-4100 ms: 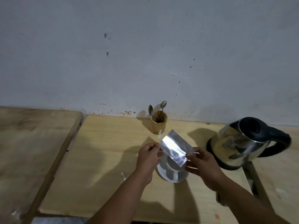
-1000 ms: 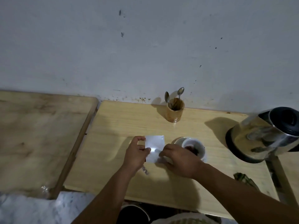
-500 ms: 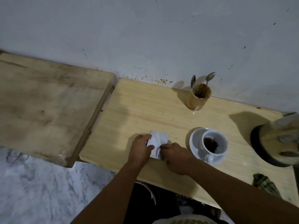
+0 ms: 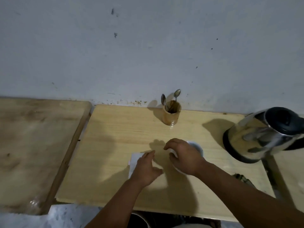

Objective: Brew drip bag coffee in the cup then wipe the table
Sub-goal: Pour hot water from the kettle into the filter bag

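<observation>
A white cup on a saucer [image 4: 198,146] stands on the light wooden table [image 4: 115,137], mostly hidden under my right hand [image 4: 185,156]. That hand arches over the cup with fingers apart and curled; I cannot tell if it touches the cup. The flat white drip bag packet [image 4: 135,159] lies on the table left of the cup. My left hand [image 4: 146,169] hovers over the packet's right part, fingers spread, gripping nothing. A steel electric kettle [image 4: 263,134] with a black lid stands at the right.
A bamboo holder with two spoons [image 4: 171,114] stands at the back by the wall. A green cloth [image 4: 243,178] lies near the table's right front edge. A second, darker wooden table [image 4: 32,145] adjoins on the left. Marble floor shows below.
Both hands have let go of the packet, which now lies flat. My right hand has moved right, over the cup. My head has tilted up, bringing the kettle back into view.
</observation>
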